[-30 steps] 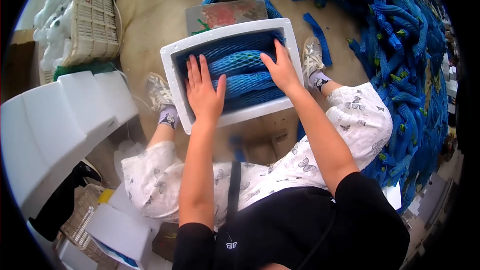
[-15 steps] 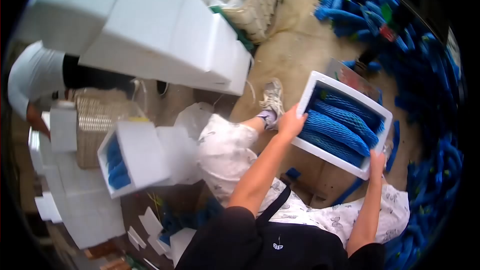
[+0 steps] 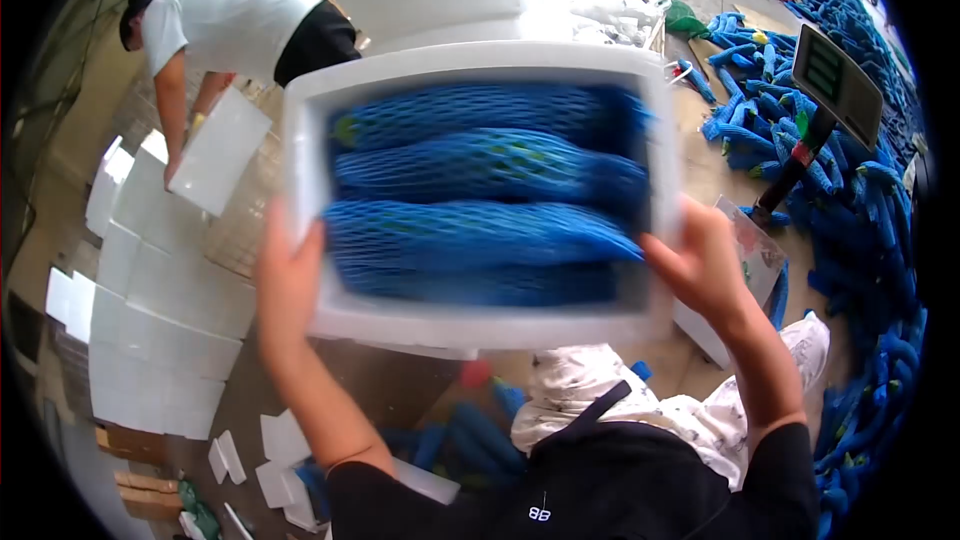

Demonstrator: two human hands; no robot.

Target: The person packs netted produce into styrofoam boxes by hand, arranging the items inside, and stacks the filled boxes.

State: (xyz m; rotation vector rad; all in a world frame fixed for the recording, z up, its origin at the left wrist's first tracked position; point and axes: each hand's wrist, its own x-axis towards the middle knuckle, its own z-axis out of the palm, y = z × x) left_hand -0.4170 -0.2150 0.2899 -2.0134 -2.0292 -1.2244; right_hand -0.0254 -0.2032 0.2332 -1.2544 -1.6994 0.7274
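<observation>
A white foam box (image 3: 480, 328) is held up in front of me, open side facing me. Inside lie several long green vegetables in blue netting (image 3: 480, 165), side by side. My left hand (image 3: 288, 280) grips the box's left wall, its thumb at the rim. On the right side, my right hand (image 3: 700, 255) holds the wall, with the thumb over the rim near the lower right corner. The outer fingers of both hands are partly hidden or blurred.
A co-worker (image 3: 240, 25) in a white top bends at upper left, holding a white panel (image 3: 220, 150). White foam boxes (image 3: 150, 350) stand at left. A scale display (image 3: 838, 85) rises at right, beside a large pile of blue-netted vegetables (image 3: 880, 230).
The box has been lifted off the scale platform and raised close to my view. My hands have moved from the netted vegetables to the box's sides. The view has turned left.
</observation>
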